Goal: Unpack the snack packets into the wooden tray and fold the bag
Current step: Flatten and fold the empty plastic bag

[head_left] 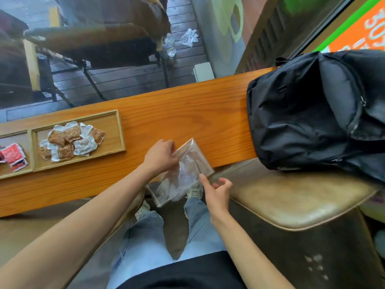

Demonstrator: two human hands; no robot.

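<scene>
Evidently the unpacking stage is complete or nearly so. Brown-and-white snack packets (70, 140) lie heaped in the right-hand compartment of the wooden tray (121, 130), and red packets (14, 156) sit in the compartment to its left, partly cut off by the frame edge. The tray rests on the wooden counter (187, 113), well apart from the hands. The clear plastic bag (185, 174) appears empty, though its transparency and the blur prevent certainty. What remains, by this view, is the folding: the bag is partly doubled over, its upper portion lying on the counter's near edge and its lower portion overhanging toward the person's lap.

The left hand (161, 156) reaches in from the lower left, forearm extended, fingers curled and pinching the bag's upper left edge. The right hand (216, 191) is positioned just beside the bag's lower right edge, fingers spread and loosely bent; one fingertip touches or nearly touches the plastic, and nothing is grasped.

A black backpack (312, 113) stands at the right, partly on the counter and partly on a brown cushioned seat (291, 203).
</scene>
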